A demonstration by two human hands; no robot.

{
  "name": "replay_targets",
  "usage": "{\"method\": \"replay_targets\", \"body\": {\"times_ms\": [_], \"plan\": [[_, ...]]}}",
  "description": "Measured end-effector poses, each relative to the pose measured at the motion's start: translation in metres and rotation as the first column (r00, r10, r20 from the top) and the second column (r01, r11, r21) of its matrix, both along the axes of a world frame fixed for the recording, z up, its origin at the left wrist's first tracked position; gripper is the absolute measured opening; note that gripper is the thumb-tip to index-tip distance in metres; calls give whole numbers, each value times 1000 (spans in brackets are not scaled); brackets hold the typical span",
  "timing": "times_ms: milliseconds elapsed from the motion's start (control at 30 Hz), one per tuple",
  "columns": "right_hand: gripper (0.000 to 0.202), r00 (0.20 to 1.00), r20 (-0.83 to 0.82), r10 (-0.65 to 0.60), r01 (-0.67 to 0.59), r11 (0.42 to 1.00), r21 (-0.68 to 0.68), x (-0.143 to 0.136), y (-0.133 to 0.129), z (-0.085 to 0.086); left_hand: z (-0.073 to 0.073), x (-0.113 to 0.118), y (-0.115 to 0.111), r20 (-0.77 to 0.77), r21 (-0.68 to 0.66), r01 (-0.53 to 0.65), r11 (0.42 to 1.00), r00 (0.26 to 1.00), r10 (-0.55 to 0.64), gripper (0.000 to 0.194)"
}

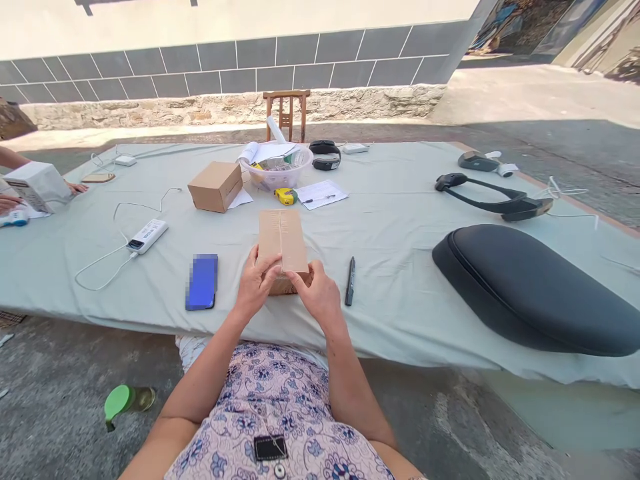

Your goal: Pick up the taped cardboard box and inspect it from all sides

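Note:
A small brown cardboard box [281, 237] lies lengthwise on the table right in front of me, a strip of tape running along its top seam. My left hand [256, 285] grips its near left corner, with thumb and fingertips over the top edge by the seam. On the opposite side, my right hand [318, 291] wraps the near right corner, its thumb pressed close to the tape's near end. A black marker pen [351, 281] lies to the right of my right hand. Left of my left hand is a blue-screened phone [201, 283].
Farther back are another cardboard box [215, 187], a plastic basket [277, 175] of items, a yellow tape measure [286, 196] and paper [323, 194]. A white power bank [147, 237] sits left; a large black cushion [540, 287] fills the right. Another person's hands hold a white box [37, 185].

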State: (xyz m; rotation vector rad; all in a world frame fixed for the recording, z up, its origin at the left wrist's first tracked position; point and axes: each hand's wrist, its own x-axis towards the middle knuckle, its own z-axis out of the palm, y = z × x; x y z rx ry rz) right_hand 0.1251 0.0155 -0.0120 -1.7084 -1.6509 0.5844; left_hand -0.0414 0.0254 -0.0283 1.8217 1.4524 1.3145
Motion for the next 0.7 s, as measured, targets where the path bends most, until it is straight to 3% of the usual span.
{"method": "replay_targets", "body": {"times_ms": [233,400,467,567,700], "plan": [[42,937,-277,211,-208,977,39,17,5,-13,-3,-16,4,-36,24,52,998,998,-51,57],[63,920,-352,172,-154,985,81,23,13,-18,-4,-16,4,15,-15,56,998,998,-56,67],[68,907,-365,209,-166,975,145,23,14,-19,-5,-16,4,32,-30,69,997,997,-68,68],[51,886,-340,317,-255,943,216,23,15,-17,-8,-18,6,53,-34,88,996,995,-86,65],[45,882,-329,339,-276,935,223,21,15,-16,-10,-19,7,58,-12,97,995,994,-97,51]]}}
